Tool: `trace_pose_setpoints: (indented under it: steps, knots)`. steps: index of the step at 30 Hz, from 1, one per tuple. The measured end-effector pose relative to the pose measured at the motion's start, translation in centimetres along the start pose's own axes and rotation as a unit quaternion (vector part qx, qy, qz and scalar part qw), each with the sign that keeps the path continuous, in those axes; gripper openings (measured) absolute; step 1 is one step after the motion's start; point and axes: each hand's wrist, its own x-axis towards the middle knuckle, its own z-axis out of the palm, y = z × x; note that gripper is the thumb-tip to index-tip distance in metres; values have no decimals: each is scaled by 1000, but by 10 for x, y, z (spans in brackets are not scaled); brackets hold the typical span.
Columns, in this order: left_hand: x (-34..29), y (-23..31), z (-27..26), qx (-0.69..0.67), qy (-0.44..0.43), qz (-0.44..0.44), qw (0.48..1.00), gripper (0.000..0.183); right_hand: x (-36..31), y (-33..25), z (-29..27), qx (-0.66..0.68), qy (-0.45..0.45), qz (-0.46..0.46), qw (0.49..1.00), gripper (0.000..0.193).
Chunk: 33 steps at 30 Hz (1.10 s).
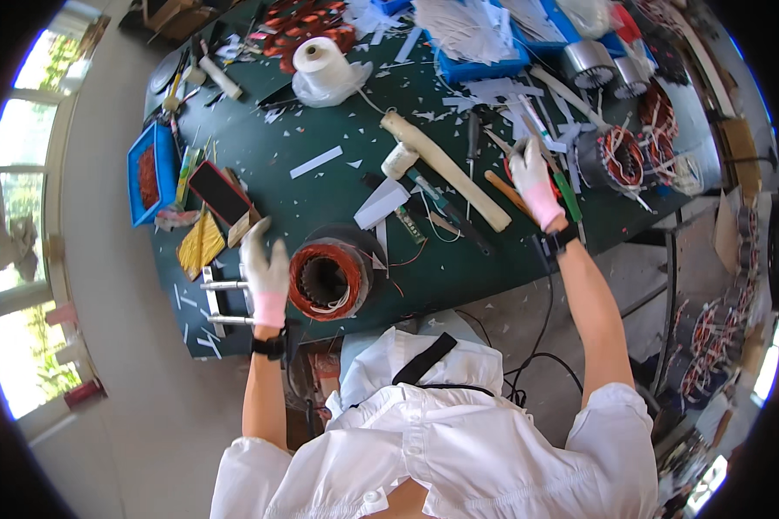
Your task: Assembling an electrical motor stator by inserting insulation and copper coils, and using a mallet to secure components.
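Note:
My left hand point(267, 266), in a white glove with a pink cuff, has its fingers apart beside a stator point(325, 278) wound with copper-red wire. Metal bars of a small frame point(220, 298) lie just left of its wrist, partly behind the hand. At the right, my gloved right hand point(533, 175) has its fingers curled down over a red-handled tool point(507, 169), mostly hidden under them; its exact kind I cannot make out. A green-handled tool point(569, 195) lies against that hand's right side, and a wooden handle point(507, 192) is to its left.
A mallet point(401, 161), a pale rod point(459, 180) and a screwdriver point(473, 137) lie mid-table. Behind stands a white thread spool point(318, 60). Blue bins point(485, 69) hold paper strips. More stators point(610, 157) sit right; a phone-like slab point(220, 192) and blue tray point(166, 173) left.

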Motion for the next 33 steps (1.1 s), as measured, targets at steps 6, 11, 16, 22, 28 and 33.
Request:
trace_pose_setpoints:
  steps: [6, 11, 16, 22, 28, 33]
  knots:
    - [-208, -64, -111, 49, 278, -330, 901, 24, 151, 55, 45, -336, -209, -123, 910, 42]
    - [-370, -92, -78, 154, 333, -478, 798, 23, 265, 173, 1, -379, -270, -183, 866, 50]
    - [-504, -44, 3, 172, 347, -686, 616, 27, 258, 129, 54, -506, -280, -130, 805, 51]
    - [-458, -48, 91, 83, -9, -777, 624, 78, 259, 92, 28, -497, -360, -117, 781, 45]
    - [-418, -96, 166, 200, -216, -597, 746, 75, 215, 66, 12, -227, -394, -84, 887, 52]
    - [-452, -71, 169, -13, -182, -504, 844, 31, 139, -32, 28, -198, -342, -110, 912, 53]
